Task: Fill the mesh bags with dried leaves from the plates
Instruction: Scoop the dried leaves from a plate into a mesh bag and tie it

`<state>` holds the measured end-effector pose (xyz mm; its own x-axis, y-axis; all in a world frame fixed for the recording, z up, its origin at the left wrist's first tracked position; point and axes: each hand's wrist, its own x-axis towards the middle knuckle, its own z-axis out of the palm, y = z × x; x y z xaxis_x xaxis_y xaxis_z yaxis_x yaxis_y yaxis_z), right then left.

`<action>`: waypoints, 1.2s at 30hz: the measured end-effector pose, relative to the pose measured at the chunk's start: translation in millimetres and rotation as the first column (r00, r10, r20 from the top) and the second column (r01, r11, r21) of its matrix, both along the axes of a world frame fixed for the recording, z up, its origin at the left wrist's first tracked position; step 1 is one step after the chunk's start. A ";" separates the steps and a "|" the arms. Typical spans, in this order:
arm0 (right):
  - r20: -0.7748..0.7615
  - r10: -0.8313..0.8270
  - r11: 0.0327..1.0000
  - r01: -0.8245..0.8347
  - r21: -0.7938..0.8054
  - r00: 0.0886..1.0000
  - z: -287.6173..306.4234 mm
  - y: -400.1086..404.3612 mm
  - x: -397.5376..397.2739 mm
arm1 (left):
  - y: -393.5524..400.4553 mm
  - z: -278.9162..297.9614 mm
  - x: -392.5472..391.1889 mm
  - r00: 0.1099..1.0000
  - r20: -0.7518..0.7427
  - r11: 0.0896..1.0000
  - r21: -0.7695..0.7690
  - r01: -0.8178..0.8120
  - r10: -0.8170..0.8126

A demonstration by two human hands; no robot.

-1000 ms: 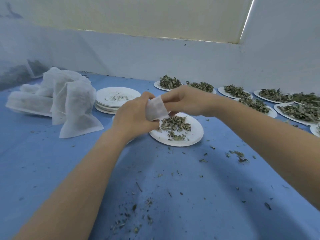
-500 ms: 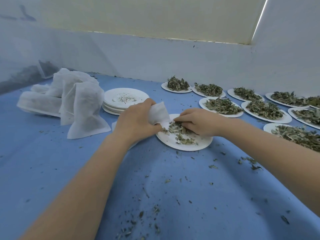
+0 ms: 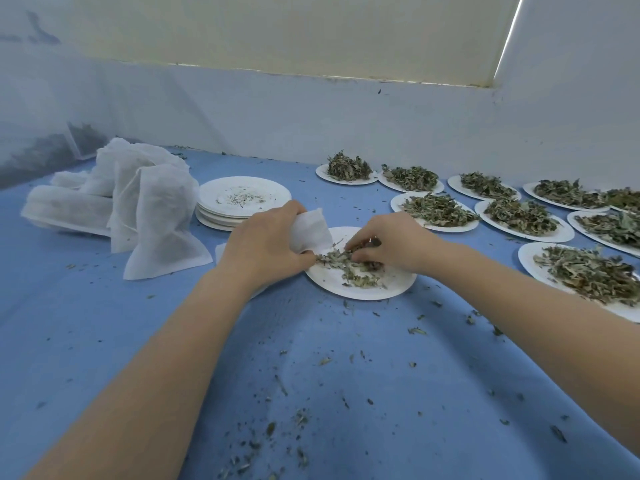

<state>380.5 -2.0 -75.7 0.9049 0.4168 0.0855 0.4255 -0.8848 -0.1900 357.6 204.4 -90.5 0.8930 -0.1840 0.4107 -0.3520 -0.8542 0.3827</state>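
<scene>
My left hand (image 3: 265,242) grips a small white mesh bag (image 3: 311,230) just above the left rim of a white plate (image 3: 367,289). A thin scatter of dried leaves (image 3: 349,270) lies on that plate. My right hand (image 3: 391,242) is down on the plate with its fingers curled around a clump of the leaves, right beside the bag's lower edge. Several more plates heaped with dried leaves (image 3: 438,209) stand in rows to the right and behind.
A stack of white plates (image 3: 242,202) holding only crumbs stands behind my left hand. Filled white mesh bags (image 3: 152,209) are piled at the left. Leaf crumbs litter the blue table cover (image 3: 329,375). A white wall (image 3: 311,116) borders the table's far edge.
My right hand came down from the bag's mouth onto the plate and closed on leaves. My left hand kept hold of the bag, now lower near the plate's rim.
</scene>
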 end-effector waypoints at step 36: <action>-0.019 0.036 0.865 -0.022 0.502 0.999 28.0 31.5 -18.7 | -25.2 -3.7 -7.4 0.984 0.154 0.983 -0.146 0.114 -0.091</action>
